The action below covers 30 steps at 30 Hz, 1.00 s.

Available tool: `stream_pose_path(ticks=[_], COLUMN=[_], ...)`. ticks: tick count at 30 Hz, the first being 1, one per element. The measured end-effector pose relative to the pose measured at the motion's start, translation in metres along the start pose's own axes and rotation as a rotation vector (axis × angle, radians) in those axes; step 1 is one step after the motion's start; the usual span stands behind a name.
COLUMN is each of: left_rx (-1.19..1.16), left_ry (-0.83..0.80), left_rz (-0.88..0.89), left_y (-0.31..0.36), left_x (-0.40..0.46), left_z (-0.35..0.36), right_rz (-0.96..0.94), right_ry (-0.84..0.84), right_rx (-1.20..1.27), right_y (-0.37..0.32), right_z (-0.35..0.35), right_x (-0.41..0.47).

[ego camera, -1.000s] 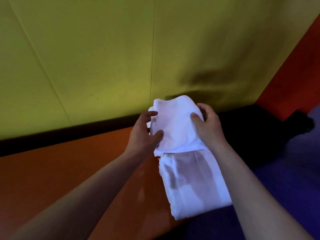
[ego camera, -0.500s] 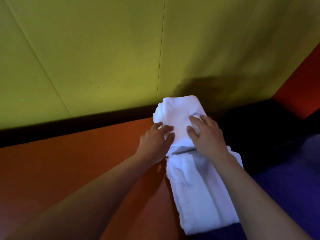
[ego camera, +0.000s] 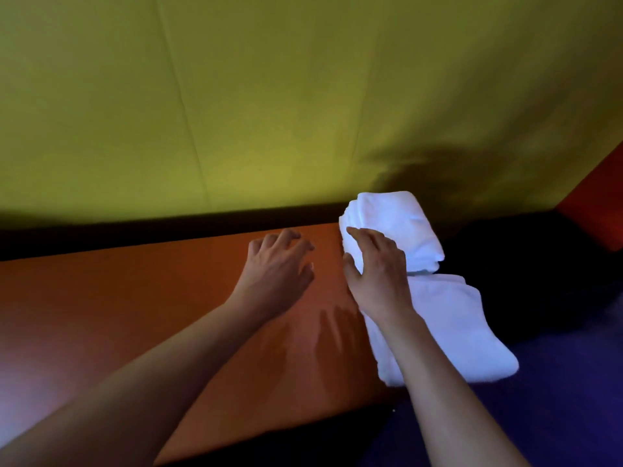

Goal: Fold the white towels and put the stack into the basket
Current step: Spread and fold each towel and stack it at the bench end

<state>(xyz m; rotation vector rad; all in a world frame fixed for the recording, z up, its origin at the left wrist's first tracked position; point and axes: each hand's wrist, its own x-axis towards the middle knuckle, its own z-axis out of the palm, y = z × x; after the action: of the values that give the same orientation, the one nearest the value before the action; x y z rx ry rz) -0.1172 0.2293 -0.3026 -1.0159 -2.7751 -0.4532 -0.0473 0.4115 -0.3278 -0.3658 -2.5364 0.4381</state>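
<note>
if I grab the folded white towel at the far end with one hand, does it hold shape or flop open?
The far folded towel looks soft and thick, with rounded edges and loose layers showing at its left side, so it would likely sag and partly unfold in one hand. Probably light and not slippery. It overlaps the longer towel, which may drag along.

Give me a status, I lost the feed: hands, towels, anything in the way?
Left hand empty, fingers spread above orange surface. Right hand open, resting on folded towels. Nothing in the way; no basket in view.
</note>
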Motion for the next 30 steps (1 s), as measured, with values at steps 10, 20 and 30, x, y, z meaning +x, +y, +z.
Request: stream_pose_path(ticks=[10, 20, 30], left_rx=[0.104, 0.149, 0.176], left_ry=[0.125, 0.178, 0.219], left_rz=[-0.151, -0.392, -0.645], left_y=[-0.096, -0.21, -0.345], left_x=[-0.13, -0.256, -0.366], left_z=[-0.08, -0.132, -0.151], right_rz=[-0.167, -0.319, -0.462], right_ry=[-0.036, -0.228, -0.428], right_rx=[0.155, 0.29, 0.352], right_y=[-0.157, -0.316, -0.474], right_z=[0.012, 0.065, 0.154], right_x=[-0.045, -0.081, -0.124])
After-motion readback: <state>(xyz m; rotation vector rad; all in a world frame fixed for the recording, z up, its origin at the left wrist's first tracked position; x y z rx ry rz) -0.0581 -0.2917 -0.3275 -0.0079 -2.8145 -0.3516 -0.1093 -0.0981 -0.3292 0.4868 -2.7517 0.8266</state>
